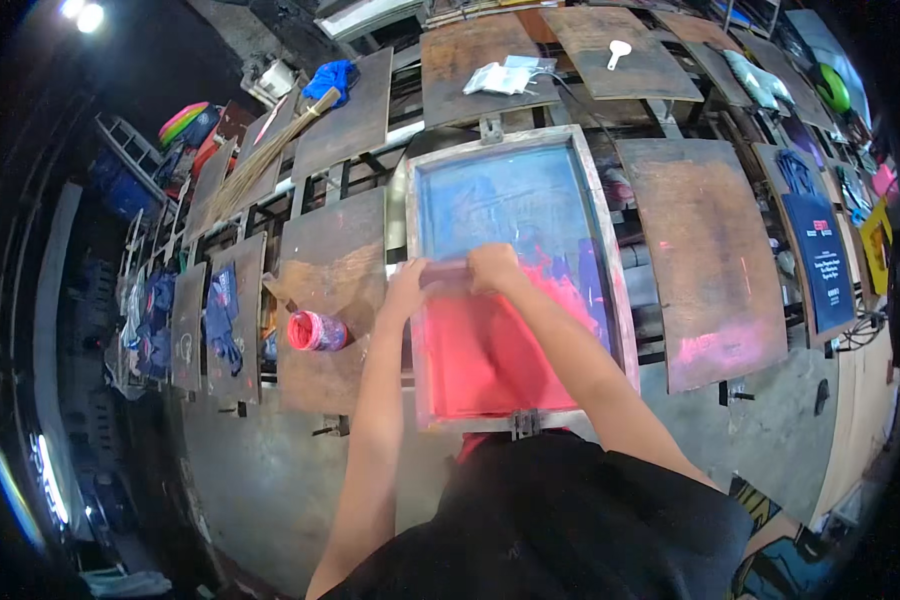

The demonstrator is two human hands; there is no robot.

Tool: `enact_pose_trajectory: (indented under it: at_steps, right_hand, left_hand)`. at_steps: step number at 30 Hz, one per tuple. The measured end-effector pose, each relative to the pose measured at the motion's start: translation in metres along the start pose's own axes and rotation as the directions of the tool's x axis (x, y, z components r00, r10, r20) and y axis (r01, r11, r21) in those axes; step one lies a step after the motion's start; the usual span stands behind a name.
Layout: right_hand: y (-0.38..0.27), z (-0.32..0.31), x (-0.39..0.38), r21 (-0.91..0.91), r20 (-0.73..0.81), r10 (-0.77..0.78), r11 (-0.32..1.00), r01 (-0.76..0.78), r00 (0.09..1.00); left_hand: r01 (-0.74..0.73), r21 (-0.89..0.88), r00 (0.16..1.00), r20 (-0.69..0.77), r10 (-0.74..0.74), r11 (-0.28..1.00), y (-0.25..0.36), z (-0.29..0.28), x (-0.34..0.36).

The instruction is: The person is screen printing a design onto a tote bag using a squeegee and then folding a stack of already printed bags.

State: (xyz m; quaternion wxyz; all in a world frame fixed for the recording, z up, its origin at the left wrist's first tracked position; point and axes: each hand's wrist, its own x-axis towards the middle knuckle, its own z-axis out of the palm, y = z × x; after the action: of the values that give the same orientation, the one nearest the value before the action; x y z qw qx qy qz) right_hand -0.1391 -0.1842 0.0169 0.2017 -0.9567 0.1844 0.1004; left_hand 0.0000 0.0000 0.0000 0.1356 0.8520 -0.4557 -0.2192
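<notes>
A framed printing screen [595, 190] lies flat on a board in front of me, its mesh blue at the far end and covered in pink-red ink [480, 355] at the near end. Both hands grip a squeegee [446, 274] held across the mesh at about mid-length. My left hand [406, 284] holds its left end, close to the frame's left side. My right hand [494, 266] holds its right part. Streaks of pink ink run to the right of the squeegee.
An open jar of pink ink [316, 331] stands on the wooden board [330, 270] to the left. More wooden boards [710, 260] lie around, some with dark shirts [818, 250]. A broom [260, 150], blue cloth [330, 78] and white bags [498, 78] lie farther off.
</notes>
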Motion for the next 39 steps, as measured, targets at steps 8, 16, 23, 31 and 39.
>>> enact_pose_trajectory:
  at_steps: [8,16,23,31,39]
  right_hand:
    - [0.000,0.019,-0.007,-0.026,0.195,-0.169,0.984,0.177,0.966]
    - [-0.011,0.052,-0.072,0.093,0.126,-0.128,0.989,0.116,0.984]
    - [-0.006,0.037,-0.085,0.089,0.026,-0.088,0.992,0.085,0.996]
    - [-0.005,-0.011,-0.007,-0.119,-0.105,-0.010,0.993,-0.003,0.994]
    - [-0.007,0.002,0.009,-0.168,-0.104,-0.008,0.986,-0.009,0.995]
  left_hand:
    - [-0.099,-0.129,0.979,-0.192,0.073,0.987,-0.018,0.036,-0.040]
    - [-0.258,0.085,0.947,-0.173,0.269,0.962,-0.019,0.053,-0.085]
    - [-0.299,0.261,0.954,0.078,0.289,0.918,0.020,0.000,-0.074]
    - [-0.344,0.285,0.894,-0.193,0.405,0.895,0.004,-0.031,0.009]
    - [-0.245,0.204,0.925,-0.243,0.291,0.948,-0.010,-0.018,0.009]
